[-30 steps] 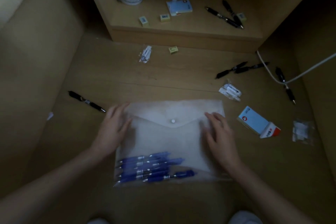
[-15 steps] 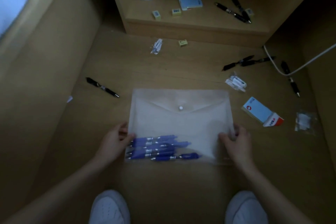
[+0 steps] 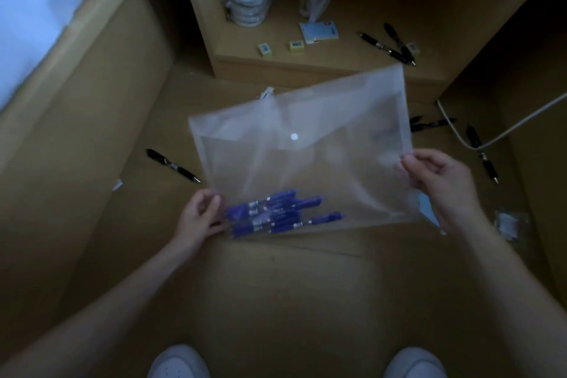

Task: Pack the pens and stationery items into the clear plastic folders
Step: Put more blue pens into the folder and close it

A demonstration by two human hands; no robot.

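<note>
1. Head view: since the earlier frame, both hands have lifted the clear snap folder (image 3: 302,159) off the floor (image 3: 291,285), and it now hangs tilted, its right side higher.
2. Left hand (image 3: 198,218) pinches the folder's lower left corner, fingers curled at the edge beside the pens. Right hand (image 3: 441,181) pinches the right edge, thumb on top and fingers curled behind.
3. Done so far, as I judge it: a bunch of blue pens (image 3: 276,215) lies inside the folder along its bottom left, and the flap looks closed at the white snap button (image 3: 294,136), so this folder seems packed.
4. Left to pack on the floor: one black pen (image 3: 173,166) to the left, more black pens (image 3: 432,123) by the white cable (image 3: 503,132), another black pen (image 3: 483,158) under that cable, and a small clear packet (image 3: 507,224) at far right.
5. Left to pack on the shelf (image 3: 337,55): a sticky-note pad (image 3: 319,31), two small erasers (image 3: 280,47), and crossed black pens (image 3: 395,44).
6. Overall the task looks well short of finished; many loose items remain outside any folder.
</note>
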